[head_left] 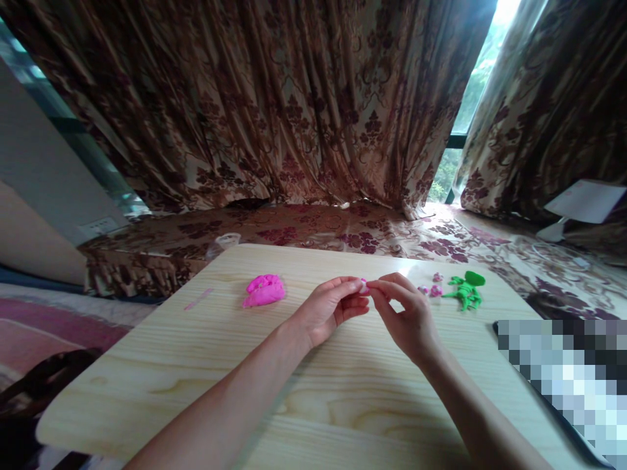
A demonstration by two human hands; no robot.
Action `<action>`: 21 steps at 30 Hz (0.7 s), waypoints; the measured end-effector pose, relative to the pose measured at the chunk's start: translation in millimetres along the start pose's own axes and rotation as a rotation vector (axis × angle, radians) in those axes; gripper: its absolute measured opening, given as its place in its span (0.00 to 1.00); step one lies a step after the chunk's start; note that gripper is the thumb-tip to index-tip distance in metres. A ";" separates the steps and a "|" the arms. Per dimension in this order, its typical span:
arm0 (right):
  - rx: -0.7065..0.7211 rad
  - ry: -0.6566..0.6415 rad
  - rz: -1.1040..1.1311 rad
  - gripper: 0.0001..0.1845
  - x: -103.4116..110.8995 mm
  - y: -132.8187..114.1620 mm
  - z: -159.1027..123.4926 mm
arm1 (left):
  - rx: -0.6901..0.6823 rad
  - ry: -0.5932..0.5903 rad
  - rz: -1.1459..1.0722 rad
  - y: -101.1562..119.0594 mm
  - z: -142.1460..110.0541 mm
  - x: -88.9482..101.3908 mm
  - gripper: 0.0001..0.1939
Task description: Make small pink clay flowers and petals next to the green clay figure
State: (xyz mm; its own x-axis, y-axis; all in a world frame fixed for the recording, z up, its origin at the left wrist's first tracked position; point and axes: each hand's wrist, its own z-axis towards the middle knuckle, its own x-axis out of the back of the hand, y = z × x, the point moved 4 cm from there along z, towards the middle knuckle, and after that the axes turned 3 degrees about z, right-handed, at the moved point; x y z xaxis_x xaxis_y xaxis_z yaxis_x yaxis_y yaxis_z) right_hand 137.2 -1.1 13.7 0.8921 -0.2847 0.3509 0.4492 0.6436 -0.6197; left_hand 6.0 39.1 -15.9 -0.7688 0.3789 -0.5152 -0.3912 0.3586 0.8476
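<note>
Pinching a small pink piece (363, 286) between nearly closed fingertips, the left hand (329, 309) and right hand (409, 321) meet above the tabletop (196, 372); a pink lump (265, 291) lies toward its far-left corner, green pieces (467, 294) near its far-right corner.

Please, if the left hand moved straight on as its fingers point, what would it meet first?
Most likely the right hand, just across the small pink piece; exact depth is hard to judge.

This looks like a room in a home; floral curtains (294, 98) hang at the window (445, 171); similarly patterned cloth (294, 228) spreads below. A white-shaded lamp (585, 201) stands at right; pink fabric (44, 333) lies at left.
</note>
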 end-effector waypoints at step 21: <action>0.021 0.016 -0.131 0.06 0.7 2.0 -1.1 | -0.023 -0.037 -0.002 1.2 -2.0 -5.1 0.07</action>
State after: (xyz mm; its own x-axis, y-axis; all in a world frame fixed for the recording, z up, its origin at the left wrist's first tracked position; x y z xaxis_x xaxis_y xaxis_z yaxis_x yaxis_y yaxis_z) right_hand 138.7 -0.9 12.0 0.8265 -0.3789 0.4164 0.5611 0.6149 -0.5541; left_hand 8.4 35.9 -12.1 -0.7486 0.4100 -0.5210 -0.4047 0.3399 0.8489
